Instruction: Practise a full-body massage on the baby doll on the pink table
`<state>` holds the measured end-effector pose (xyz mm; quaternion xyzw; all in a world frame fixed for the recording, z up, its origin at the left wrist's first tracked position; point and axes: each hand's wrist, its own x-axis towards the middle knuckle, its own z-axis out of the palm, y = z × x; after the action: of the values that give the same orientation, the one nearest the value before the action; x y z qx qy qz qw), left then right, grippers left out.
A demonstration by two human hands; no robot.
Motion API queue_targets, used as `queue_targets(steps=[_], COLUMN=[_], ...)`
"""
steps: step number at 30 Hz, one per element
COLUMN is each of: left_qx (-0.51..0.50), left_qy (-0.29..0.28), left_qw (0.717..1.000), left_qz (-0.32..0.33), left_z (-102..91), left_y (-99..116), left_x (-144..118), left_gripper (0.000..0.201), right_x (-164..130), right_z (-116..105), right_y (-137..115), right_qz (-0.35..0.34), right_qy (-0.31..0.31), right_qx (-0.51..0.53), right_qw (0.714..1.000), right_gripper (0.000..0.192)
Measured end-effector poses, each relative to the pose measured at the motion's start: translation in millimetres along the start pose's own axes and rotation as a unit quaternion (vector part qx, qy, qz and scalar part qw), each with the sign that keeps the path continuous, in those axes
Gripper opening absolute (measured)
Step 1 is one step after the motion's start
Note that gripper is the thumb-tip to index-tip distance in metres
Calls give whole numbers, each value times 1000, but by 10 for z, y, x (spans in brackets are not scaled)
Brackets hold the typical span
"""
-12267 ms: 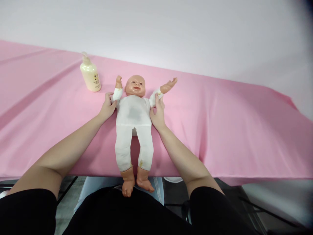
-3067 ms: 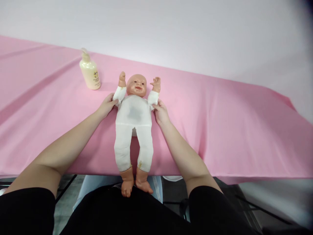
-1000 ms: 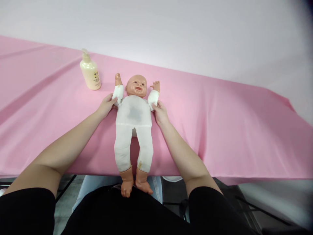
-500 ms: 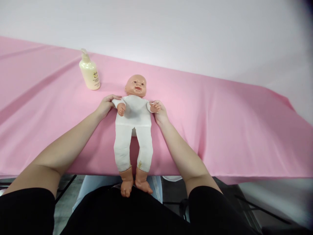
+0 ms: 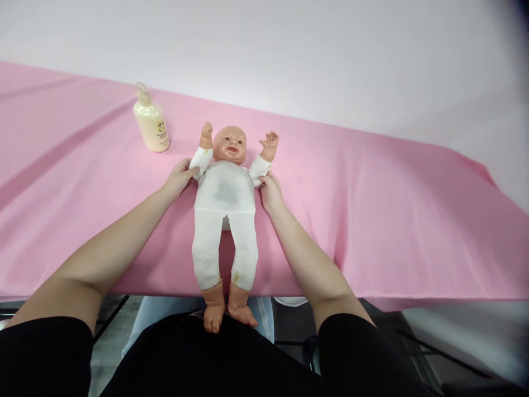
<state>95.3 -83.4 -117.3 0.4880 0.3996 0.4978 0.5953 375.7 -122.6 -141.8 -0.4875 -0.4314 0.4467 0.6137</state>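
Nearest to the person, on the near side of both hands, the feet (image 5: 214, 310) of the doll (image 5: 225, 182) reach out past the edge of the worktop (image 5: 397, 231), which a pink cloth covers. The doll lies on its back between the two hands, with its head (image 5: 230, 144) away from the person.

The left hand (image 5: 181, 177) is closed around the upper part of one white arm, with the thumb in front; the right hand (image 5: 271, 191) grips the other arm in the same way. Both small forearms point up, beyond the hands.

I judge that the doll is rather light. The white torso and limbs look soft, so they probably give under the fingers and do not slip much. The head, small hands and feet are shiny and seem to be stiff and smoother. The best hold is, I think, under the torso or on the soft upper arms; the thin fingers of the doll should not be pulled. I can see no label on it.

Farther than the left hand, and to its left, a pale yellow pump bottle (image 5: 151, 127) stands upright. It carries a small dark and yellow emblem with print below, too small to read.
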Motion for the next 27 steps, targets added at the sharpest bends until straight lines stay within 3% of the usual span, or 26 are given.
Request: queue_targets(steps=[6,17,27], left_qx=[-3,-5,-4], left_qy=[20,15,-35], left_qw=[1000,1000,999], left_qz=[-24,-16,9], left_z=[-8,-9,-38], left_y=[-14,-24,-21], left_x=[23,31,12], left_gripper=[23,20,37], right_x=[-30,5,25], right_z=[4,-32,-37], right_y=[-1,60,65], right_qz=[-1,11,1], right_qy=[35,27,10], right_qx=[26,41,39], right_qw=[999,999,999], right_gripper=[14,16,25])
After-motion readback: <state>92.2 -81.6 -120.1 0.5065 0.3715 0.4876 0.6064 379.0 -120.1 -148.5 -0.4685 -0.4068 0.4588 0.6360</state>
